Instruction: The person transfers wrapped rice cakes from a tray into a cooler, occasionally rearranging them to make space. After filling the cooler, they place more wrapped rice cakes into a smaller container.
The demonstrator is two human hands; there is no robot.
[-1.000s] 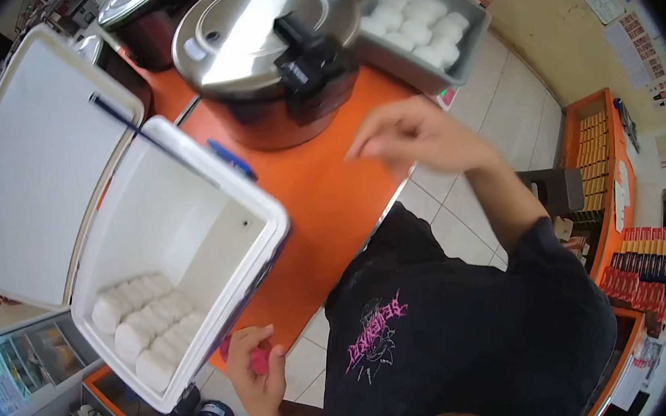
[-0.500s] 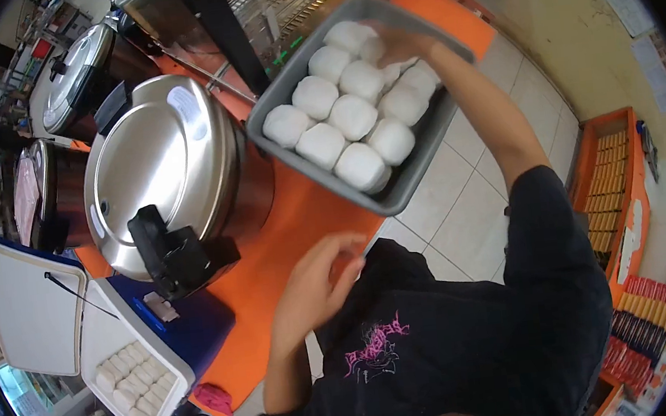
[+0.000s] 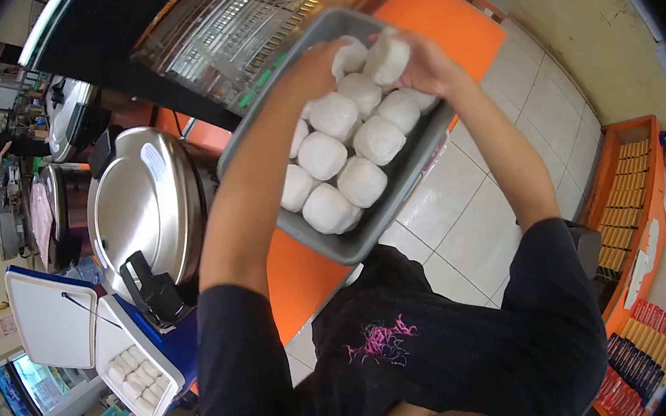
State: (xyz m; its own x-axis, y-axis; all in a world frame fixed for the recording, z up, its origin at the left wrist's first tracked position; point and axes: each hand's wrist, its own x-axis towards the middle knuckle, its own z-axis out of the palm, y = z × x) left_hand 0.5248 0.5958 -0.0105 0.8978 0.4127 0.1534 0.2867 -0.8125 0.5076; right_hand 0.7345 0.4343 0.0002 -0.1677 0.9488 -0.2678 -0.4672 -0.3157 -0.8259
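A grey plastic tub (image 3: 337,248) holds several white, rounded, soft-looking bundles (image 3: 322,156) stacked in layers; what they are made of I cannot make out. At the tub's far end my right hand (image 3: 425,68) grips one bundle (image 3: 387,58), tilted up above the others, its fingers around the right side. Beside it, my left hand (image 3: 320,70) curls over another white bundle (image 3: 349,56), with the fingers partly hidden behind it. My left forearm crosses over the tub's left side and covers some bundles there.
Left of the tub stands a large steel-lidded cooker (image 3: 134,204) with a black handle. An open blue-and-white cooler (image 3: 174,379) holds more small white bundles. The orange counter (image 3: 301,288) runs under the tub. A wire-racked glass cabinet (image 3: 226,36) stands beyond.
My left hand has moved from near my body up to the tub's far end. My right hand has raised a bundle there. The tub appears closer and lower in view.
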